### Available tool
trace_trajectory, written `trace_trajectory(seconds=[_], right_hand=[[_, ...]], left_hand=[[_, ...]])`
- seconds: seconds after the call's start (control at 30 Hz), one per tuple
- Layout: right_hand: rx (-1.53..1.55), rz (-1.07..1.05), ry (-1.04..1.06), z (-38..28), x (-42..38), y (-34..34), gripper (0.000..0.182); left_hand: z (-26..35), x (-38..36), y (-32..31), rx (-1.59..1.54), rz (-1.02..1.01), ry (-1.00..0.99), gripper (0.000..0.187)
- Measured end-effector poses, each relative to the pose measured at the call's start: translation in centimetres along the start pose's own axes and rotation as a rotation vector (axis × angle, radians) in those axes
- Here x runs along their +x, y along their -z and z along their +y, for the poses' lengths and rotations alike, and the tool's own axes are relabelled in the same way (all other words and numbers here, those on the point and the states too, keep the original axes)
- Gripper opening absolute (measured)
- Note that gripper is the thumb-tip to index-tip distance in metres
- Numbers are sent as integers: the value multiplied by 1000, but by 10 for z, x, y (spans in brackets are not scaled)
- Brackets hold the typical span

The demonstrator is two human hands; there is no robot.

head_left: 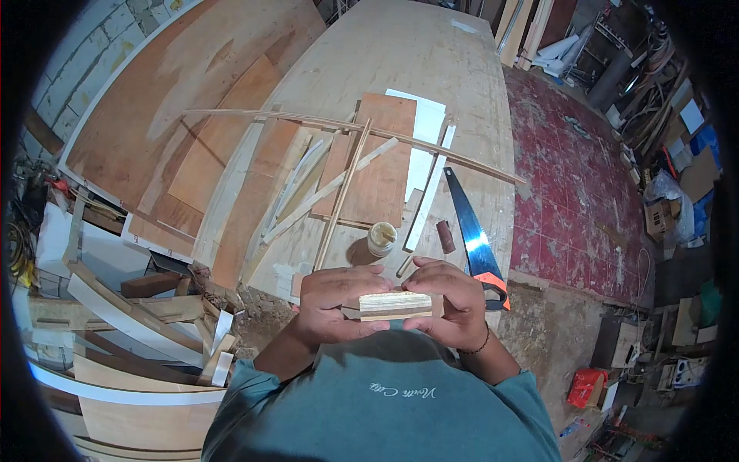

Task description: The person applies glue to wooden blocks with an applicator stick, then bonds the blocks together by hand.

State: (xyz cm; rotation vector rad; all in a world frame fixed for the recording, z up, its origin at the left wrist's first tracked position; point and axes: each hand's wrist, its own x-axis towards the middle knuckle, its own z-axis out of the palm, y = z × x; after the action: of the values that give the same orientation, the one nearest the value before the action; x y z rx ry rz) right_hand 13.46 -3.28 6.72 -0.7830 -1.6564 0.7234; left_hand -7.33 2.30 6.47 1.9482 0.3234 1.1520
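Close to my chest, a small block of layered wood strips (396, 306) lies between my two hands, its striped edge facing up at me. My left hand (336, 299) grips one end, thumb below and fingers over the far side. Around the other end my right hand (453, 299) is closed the same way, a dark bracelet on its wrist. Just beyond the hands stands an open jar (382, 239) with pale contents. A handsaw (471, 231) with an orange and black handle lies to the right. Between them rests a reddish-brown roll (446, 237).
The plywood workbench (462, 100) carries long thin wood strips (454, 158), reddish boards (390, 146) and a white panel (429, 131). A large plywood sheet (154, 100) leans at the left, above stacked offcuts (131, 316). Clutter lines the right wall beyond the red floor (566, 177).
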Motion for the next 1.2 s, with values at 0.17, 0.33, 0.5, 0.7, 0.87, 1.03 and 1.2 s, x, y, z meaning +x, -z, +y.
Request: trace_trajectory(seconds=[0.17,0.33,0.5,0.7,0.87,1.03,1.2], right_hand=[[-3,7,7,3,-1,-1,40],[-16,-1,12,2,-1,0,39],[-20,-7,13,2,-1,-1,40],[-23,-16,12,0,-1,0,38],[-28,-4,6,-1,-1,-1,38],[-61,7,11,4,-4,0,39],[-45,-16,-18,7,-5,3,44]], left_hand=[[-2,-1,-2,-17,17,-8,42],[-2,-1,-2,-25,20,-7,40],[-2,-2,-1,-4,6,-4,40],[-1,-3,-1,21,-1,0,40],[-2,-4,-2,0,13,-3,39],[-4,-3,-3,39,29,26,44],[-1,0,1,27,-28,16,39]])
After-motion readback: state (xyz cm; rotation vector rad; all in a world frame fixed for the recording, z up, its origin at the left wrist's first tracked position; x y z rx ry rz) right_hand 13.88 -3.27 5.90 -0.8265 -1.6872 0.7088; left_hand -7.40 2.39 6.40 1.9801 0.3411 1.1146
